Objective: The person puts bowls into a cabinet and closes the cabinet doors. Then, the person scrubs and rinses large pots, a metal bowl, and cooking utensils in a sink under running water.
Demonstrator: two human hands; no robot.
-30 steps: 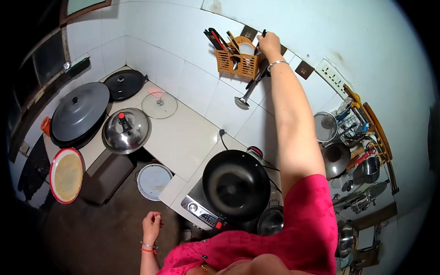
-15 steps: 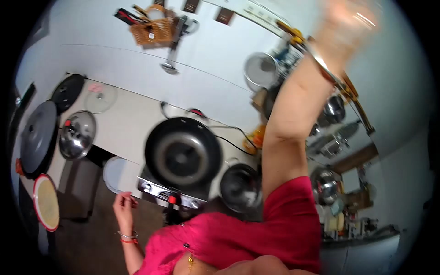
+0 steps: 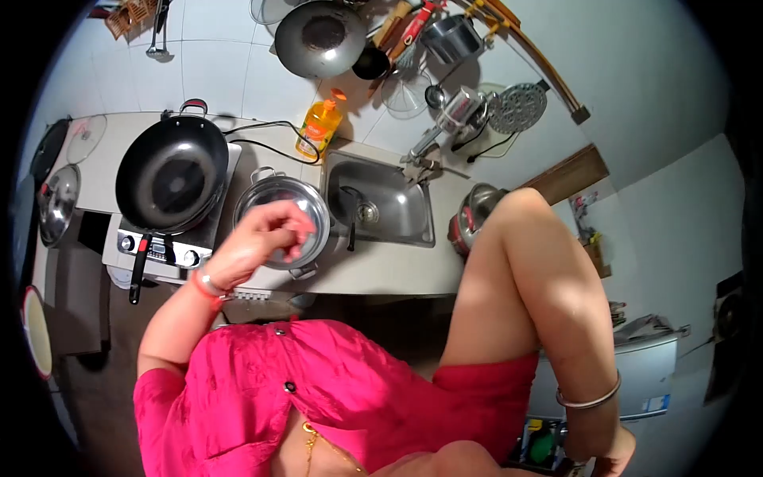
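My left hand (image 3: pixel 270 238), with a silver bangle and red cord at the wrist, hovers over a steel pot (image 3: pixel 315 195). Its fingers are loosely bent and apart, with nothing visible in them. On the left, a black wok (image 3: pixel 175 181) with a long handle rests on the induction cooker (image 3: pixel 159 246). My right arm is sharply bent, the elbow up in front of the counter's right part. The right hand (image 3: pixel 618 455) is at the lower right edge, close to the camera; its fingers are mostly hidden.
Right of the pot is a steel sink (image 3: pixel 421 211), with an orange soap bottle (image 3: pixel 319 129) behind it. A grey wok (image 3: pixel 320 38) and several utensils hang on the wall. Lids stand at the left, including a steel lid (image 3: pixel 60 205). A fridge (image 3: pixel 644 366) is at the right.
The view has swung right, bringing the sink into sight. My right arm has folded from reaching up to a bend with the hand low. My left hand has moved over the pot.
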